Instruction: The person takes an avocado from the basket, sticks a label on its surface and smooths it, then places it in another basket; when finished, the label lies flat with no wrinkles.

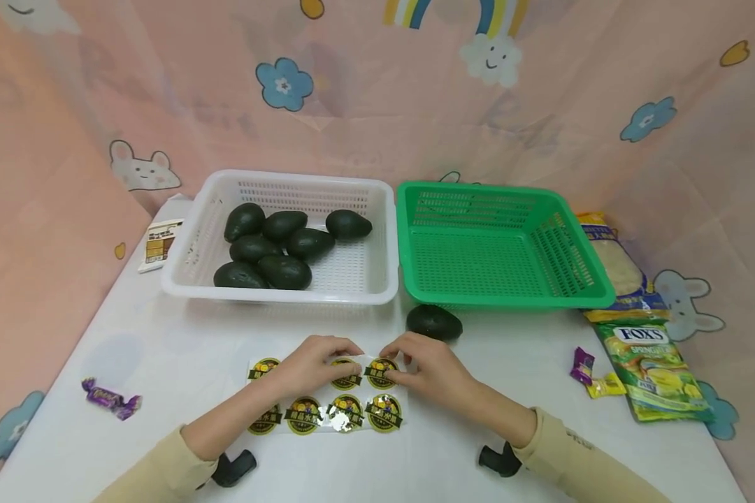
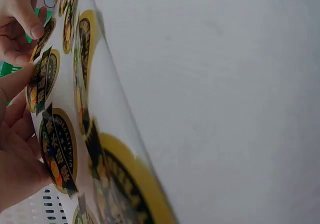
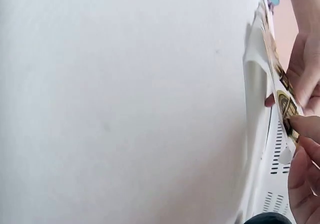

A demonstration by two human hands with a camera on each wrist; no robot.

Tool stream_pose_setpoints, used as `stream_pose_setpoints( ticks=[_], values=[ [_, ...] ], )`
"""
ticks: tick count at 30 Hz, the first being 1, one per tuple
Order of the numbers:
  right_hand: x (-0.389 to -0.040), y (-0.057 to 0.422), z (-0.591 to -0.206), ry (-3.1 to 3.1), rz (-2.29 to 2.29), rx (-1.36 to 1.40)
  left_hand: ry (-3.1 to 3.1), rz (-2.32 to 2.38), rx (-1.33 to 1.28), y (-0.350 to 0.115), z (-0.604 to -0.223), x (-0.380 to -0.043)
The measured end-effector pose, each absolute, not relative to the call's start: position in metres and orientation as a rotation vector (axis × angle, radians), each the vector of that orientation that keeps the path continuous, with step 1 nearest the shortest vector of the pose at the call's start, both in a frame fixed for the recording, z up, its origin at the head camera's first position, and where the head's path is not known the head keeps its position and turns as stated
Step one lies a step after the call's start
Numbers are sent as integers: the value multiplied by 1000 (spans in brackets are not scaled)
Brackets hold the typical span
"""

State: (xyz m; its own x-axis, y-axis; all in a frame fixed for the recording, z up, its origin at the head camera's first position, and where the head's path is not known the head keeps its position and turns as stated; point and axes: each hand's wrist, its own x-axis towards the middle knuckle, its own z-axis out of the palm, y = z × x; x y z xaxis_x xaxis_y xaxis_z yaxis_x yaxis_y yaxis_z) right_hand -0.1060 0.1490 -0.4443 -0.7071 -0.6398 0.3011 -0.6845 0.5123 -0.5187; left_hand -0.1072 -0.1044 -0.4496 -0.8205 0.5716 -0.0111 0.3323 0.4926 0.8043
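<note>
Sticker sheet (image 1: 363, 397) at near middle of white table (image 1: 195, 363), far edge raised between fingers of both hands. Left hand (image 1: 314, 365): thumb and fingers nearly closed on far edge, one fingertip visible beneath sheet. Right hand (image 1: 437, 370): far-right corner pinched, thumb over sticker (image 1: 378, 367), finger behind. Avocado (image 1: 434, 322) just beyond right hand; white basket (image 1: 279, 296) far left, green basket (image 1: 509, 300) far right.

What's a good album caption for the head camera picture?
Fingers hold a sticker sheet; one avocado lies by the green basket.
</note>
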Motion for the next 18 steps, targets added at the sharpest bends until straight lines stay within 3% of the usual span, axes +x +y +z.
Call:
stream_pose_setpoints(
  ticks=[6,10,13,18],
  values=[
    [-103,145,-447,-2432,904,1339,2468,1183,798,-107,-449,-108],
    [-101,148,-436,-2456,1177,1414,2669,1011,861,-113,-447,-107],
    [-102,155,-418,-2660,1512,1214,2805,1001,876,-114,-442,-103],
    [-110,167,-392,-2891,1676,875,2610,1456,724,-91,-419,-92]
  ],
)
